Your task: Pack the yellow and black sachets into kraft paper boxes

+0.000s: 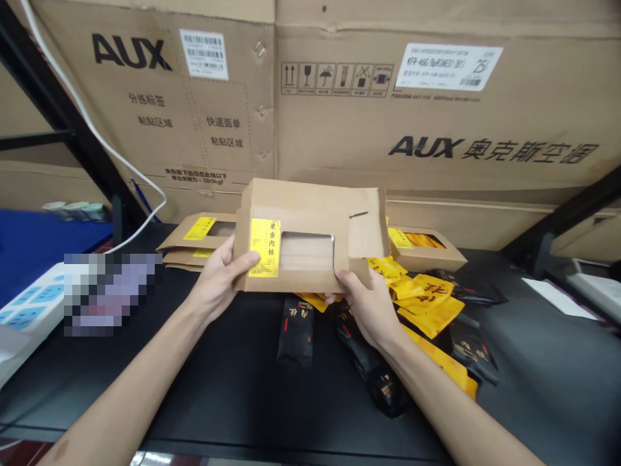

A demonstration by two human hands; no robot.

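Between my hands, above the black table, is a brown cardboard box (pixel 310 207) with a yellow label and a clear window; nothing shows inside through the window. Its right end flap stands open. My left hand (pixel 226 275) grips the left end, thumb on the label. At the lower right corner, my right hand (pixel 366 301) pinches the box, thumb in front. Beneath and right of it lie black packets (pixel 295 333) and yellow packets (pixel 429 301), partly hidden by my right arm.
Folded brown boxes (pixel 177 236) with yellow labels lie behind on the left. A filled windowed box (pixel 431 249) sits at the right. Large AUX cartons (pixel 334 139) form the back wall. A white power strip (pixel 36 307) and a white cable (pixel 104 145) are at the left.
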